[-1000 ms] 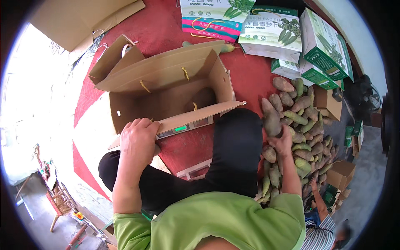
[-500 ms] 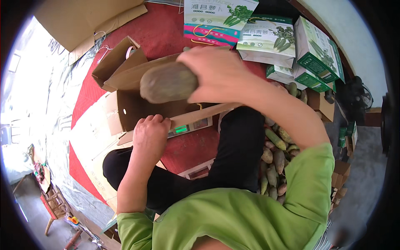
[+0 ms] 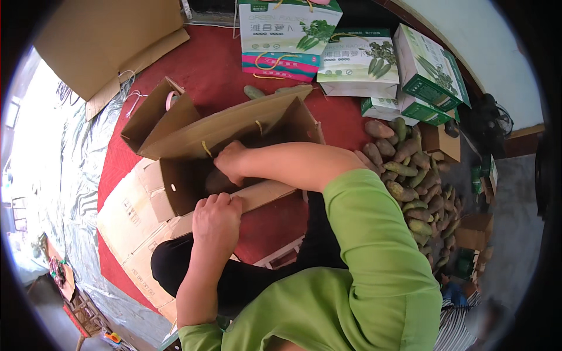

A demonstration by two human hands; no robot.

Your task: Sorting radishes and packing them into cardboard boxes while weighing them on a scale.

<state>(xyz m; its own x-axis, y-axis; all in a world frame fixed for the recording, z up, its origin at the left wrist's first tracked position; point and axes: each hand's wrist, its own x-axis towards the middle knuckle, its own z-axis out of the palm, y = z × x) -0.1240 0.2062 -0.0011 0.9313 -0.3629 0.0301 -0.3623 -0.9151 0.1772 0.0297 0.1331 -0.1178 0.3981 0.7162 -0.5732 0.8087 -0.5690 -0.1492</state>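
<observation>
An open cardboard box with yellow cord loops on its inner far side stands before my knees. My left hand lies with its fingers curled over the near flap, gripping it. My right hand reaches down inside the box, fingers pointing to its left part and closed round a large brownish-green radish. Only part of that radish shows, dim in the box's shadow and partly behind my hand. The bottom of the box is mostly hidden by my right forearm and the near wall.
A heap of radishes lies to my right. White-and-green printed gift boxes stand at the back right. A radish rests on the red cloth behind the box. Flattened cardboard is at the left.
My right hand has lowered the radish from above the box down into it. My left hand stays on the near flap. The view has swung so that more of the radish heap shows.
</observation>
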